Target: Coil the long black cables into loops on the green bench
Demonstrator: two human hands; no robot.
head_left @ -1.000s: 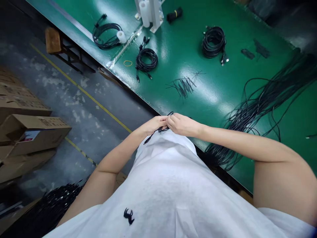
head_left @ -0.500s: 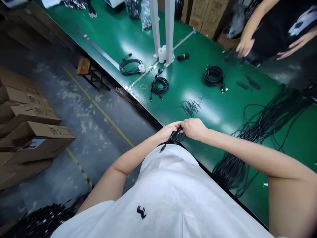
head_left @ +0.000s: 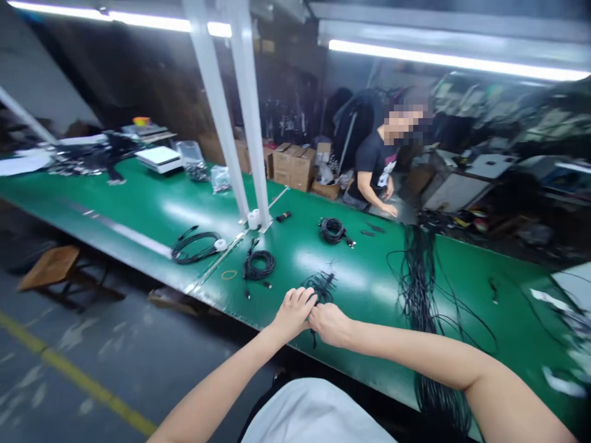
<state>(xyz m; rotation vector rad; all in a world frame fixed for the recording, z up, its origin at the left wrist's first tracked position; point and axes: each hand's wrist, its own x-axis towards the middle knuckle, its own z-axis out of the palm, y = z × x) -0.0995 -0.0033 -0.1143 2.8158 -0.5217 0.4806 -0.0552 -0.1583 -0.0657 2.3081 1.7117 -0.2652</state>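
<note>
The scene is dominated by a long green table (head_left: 369, 307), crossed by a pale seam left of centre. At the seam's far part, two white posts (head_left: 252, 123) are set upright. Beyond the far edge, right of the posts, a co-worker (head_left: 369, 169) in a dark shirt is seen, bent forward. On the right, a thick bundle of loose black cables (head_left: 418, 289) is draped across the table and over its near edge. A wooden stool (head_left: 53, 269) is placed at the near left.

Three coiled cables are laid out: a left coil (head_left: 178, 253) beyond the seam, a middle coil (head_left: 249, 267) just right of it, and a right coil (head_left: 325, 231) farther off. At the near edge, a black cable (head_left: 314, 339) is grasped between the left hand (head_left: 294, 312) and the right hand (head_left: 331, 325), both with curled fingers; its end is left dangling below, and its path inside the grasp cannot be told. Just beyond the hands, thin black strips (head_left: 321, 283) are scattered. A yellow band (head_left: 229, 271) is found beside the middle coil.
</note>
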